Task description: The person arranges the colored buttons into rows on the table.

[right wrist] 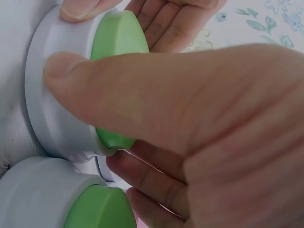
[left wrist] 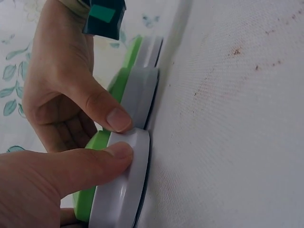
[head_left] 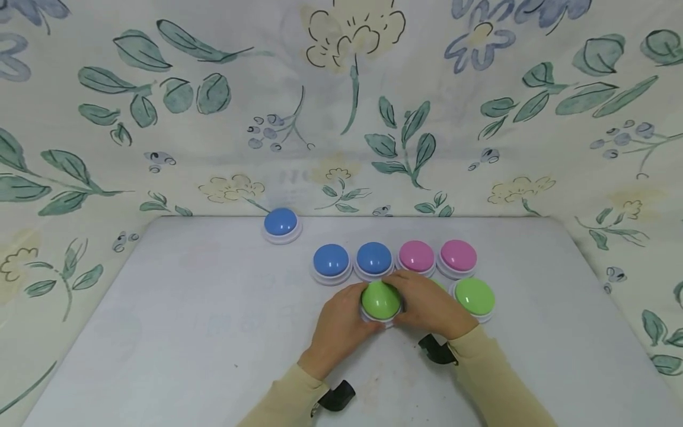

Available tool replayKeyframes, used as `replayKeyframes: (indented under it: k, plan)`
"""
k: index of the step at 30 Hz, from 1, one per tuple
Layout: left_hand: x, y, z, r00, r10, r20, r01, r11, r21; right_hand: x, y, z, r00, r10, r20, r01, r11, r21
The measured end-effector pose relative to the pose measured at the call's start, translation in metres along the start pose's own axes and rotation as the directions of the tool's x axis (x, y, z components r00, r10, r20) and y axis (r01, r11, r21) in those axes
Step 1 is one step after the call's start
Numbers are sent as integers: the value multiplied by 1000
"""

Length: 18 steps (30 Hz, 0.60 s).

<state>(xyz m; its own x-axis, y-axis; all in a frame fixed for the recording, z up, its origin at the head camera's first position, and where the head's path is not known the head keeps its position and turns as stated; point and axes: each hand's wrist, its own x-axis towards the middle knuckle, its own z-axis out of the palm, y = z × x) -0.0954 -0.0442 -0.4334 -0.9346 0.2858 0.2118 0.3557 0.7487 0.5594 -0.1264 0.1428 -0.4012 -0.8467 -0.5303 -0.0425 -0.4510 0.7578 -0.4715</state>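
Observation:
Between my two hands is a round push button with a green dome (head_left: 380, 301) and a white base (left wrist: 114, 199). My left hand (head_left: 340, 323) grips its left side, thumb against the front of the base. From the right, my right hand (head_left: 431, 303) holds the same button, with its thumb (right wrist: 71, 78) pressed on the white rim. The thumbs are close together in the left wrist view. A second green button (right wrist: 102, 209) stands right beside the held one, mostly hidden by my right hand in the head view. The held button's base is close on the white tabletop.
Farther right is another green button (head_left: 475, 296). Behind the hands runs a row of two blue buttons (head_left: 331, 261) and two pink buttons (head_left: 459, 256). A lone blue button (head_left: 280, 222) sits at the table's back edge (head_left: 224, 217), before a flowered cloth (head_left: 331, 160).

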Motion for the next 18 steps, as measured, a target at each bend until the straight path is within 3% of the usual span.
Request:
replayKeyframes:
  k: [18]
  plan:
    - [1, -3, -16, 997, 25, 69, -23, 999, -27, -1, 3, -4, 999, -37, -15, 37, 999, -38]
